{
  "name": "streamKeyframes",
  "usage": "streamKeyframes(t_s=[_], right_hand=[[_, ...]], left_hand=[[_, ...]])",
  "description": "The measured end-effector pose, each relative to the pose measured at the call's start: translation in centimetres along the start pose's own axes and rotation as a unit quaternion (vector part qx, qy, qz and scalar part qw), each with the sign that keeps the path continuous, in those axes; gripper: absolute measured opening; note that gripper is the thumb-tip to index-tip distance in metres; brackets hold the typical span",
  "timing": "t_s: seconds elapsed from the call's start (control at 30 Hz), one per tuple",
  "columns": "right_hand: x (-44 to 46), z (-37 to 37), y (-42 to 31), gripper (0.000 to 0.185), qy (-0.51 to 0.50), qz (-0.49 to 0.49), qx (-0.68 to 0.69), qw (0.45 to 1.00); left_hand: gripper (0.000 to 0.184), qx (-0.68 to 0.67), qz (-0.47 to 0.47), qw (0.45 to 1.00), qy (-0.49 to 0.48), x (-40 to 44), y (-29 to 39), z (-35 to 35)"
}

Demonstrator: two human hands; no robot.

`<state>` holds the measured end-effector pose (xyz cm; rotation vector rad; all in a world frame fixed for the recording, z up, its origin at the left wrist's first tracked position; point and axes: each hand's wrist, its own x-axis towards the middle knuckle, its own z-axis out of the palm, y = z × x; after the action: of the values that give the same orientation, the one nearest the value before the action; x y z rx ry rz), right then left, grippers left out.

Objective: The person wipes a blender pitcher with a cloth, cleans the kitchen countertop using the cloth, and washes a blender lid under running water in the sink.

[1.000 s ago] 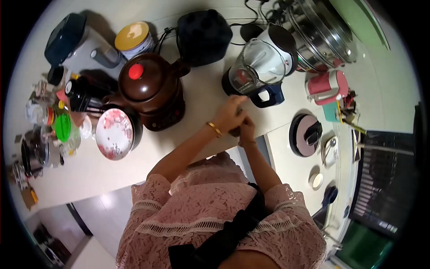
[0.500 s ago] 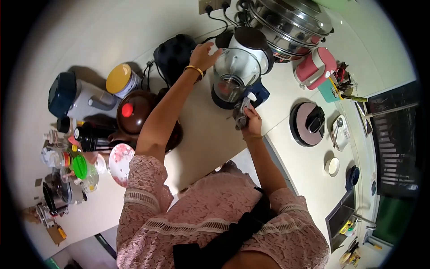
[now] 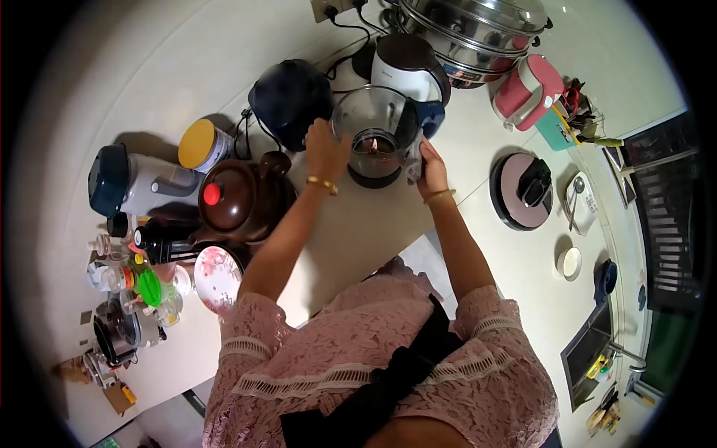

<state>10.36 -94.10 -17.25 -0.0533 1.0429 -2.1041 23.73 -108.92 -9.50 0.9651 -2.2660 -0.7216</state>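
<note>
Left hand point(image 3: 327, 154) at left side of jug point(image 3: 373, 119), fingers curled, hold unclear. Right hand point(image 3: 433, 170) closed on grey cloth point(image 3: 414, 163), right of jug.

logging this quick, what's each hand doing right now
Left hand: beside the glass jug, grip unclear.
Right hand: holding the grey cloth.

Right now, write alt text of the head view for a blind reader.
A person's left hand and right hand, the latter holding grey cloth, flank a clear jug on a pale counter, with a brown lidded pot to the left.
</note>
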Motion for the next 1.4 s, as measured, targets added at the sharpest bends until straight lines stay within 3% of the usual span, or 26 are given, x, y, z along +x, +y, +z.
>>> streamKeyframes(t_s=[0.1, 0.17, 0.3, 0.37, 0.43, 0.5, 0.53, 0.7, 0.77, 0.9, 1.03, 1.17, 1.23, 1.3, 1.33, 1.4], right_hand=[[-1.3, 2.4, 0.7, 0.039, -0.028, -0.007, -0.011, 1.0], [-2.9, 4.8, 1.4, 0.037, 0.028, -0.107, 0.004, 0.994], [-3.9, 7.1, -1.1, 0.035, -0.003, -0.206, -0.089, 0.975], [-2.7, 7.7, -2.4, 0.03, -0.022, -0.343, -0.371, 0.863], [-3.1, 8.3, -1.1, 0.027, -0.004, -0.346, -0.324, 0.881], [-5.5, 8.7, 0.4, 0.025, 0.082, -0.455, -0.496, 0.735], [-7.0, 8.9, 1.1, 0.023, 0.074, -0.476, -0.509, 0.713], [-5.7, 8.5, -1.3, 0.023, 0.043, -0.452, -0.522, 0.722], [-2.3, 7.6, -3.5, 0.023, 0.011, -0.461, -0.564, 0.685], [1.4, 9.6, -6.3, 0.024, -0.048, -0.518, -0.696, 0.495], [4.2, 12.2, -6.4, 0.019, -0.145, -0.434, -0.797, 0.394], [6.3, 15.6, -3.1, 0.021, -0.268, -0.457, -0.72, 0.449], [4.7, 18.0, -2.7, 0.019, -0.384, -0.425, -0.703, 0.421], [2.4, 18.3, -2.1, 0.018, -0.426, -0.406, -0.68, 0.437], [1.2, 18.1, -2.0, 0.016, -0.466, -0.384, -0.656, 0.453], [-1.5, 17.7, -2.5, 0.017, -0.497, -0.355, -0.658, 0.44]], left_hand=[[0.026, -0.001, -0.018, 0.998, 0.052, -2.6, 0.9, -0.3], [0.029, -0.004, -0.008, 0.993, 0.121, -3.2, 0.1, 0.5], [0.028, -0.001, 0.015, 0.986, 0.166, -3.4, -0.3, 1.2], [0.027, 0.012, 0.008, 0.988, 0.152, -3.5, -0.2, 1.2], [0.026, 0.008, -0.017, 0.986, 0.164, -3.9, 0.3, 1.7], [0.025, 0.0, -0.038, 0.983, 0.182, -3.4, 0.3, 1.9], [0.024, 0.009, -0.023, 0.981, 0.191, -3.5, 0.0, 2.2], [0.026, 0.029, -0.026, 0.983, 0.182, -3.2, 0.3, 1.5], [0.027, 0.061, -0.056, 0.984, 0.157, -3.1, 0.1, 1.7], [0.029, 0.08, -0.03, 0.982, 0.169, -3.2, 0.1, 1.4], [0.03, 0.092, -0.025, 0.981, 0.168, -3.3, 0.2, 1.2], [0.028, 0.041, -0.013, 0.981, 0.187, -3.4, 0.2, 1.2], [0.028, 0.03, -0.015, 0.983, 0.181, -3.3, -0.3, 0.9], [0.026, -0.108, -0.139, 0.971, 0.161, -3.4, -1.1, 0.6], [0.026, -0.108, -0.138, 0.971, 0.16, -3.4, -1.4, 0.0], [0.022, -0.239, -0.174, 0.916, 0.272, -4.0, -2.2, -1.5]])
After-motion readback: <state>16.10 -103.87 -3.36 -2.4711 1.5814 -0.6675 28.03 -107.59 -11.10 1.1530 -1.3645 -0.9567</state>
